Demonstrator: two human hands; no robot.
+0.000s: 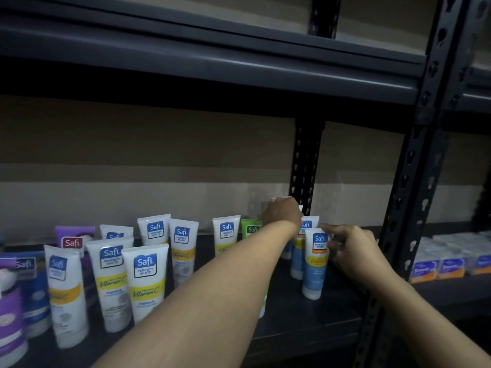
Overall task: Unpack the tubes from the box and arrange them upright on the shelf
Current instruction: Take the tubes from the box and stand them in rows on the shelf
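We see our left hand (283,212) curled over the top of the back tube (287,251), near the right rear corner of the shelf (305,328). Our right hand (353,251) pinches the front tube (316,264) just beside it. The other tubes (144,280) stand upright toward the left edge.

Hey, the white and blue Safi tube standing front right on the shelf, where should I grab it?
Pinch the white and blue tube across its wide upper half, just below the flat crimped end, coming from the front right, where the right hand is. It stands cap-down, so the top is the broad part. Another tube crowds it behind and to the left, while the front right looks free.
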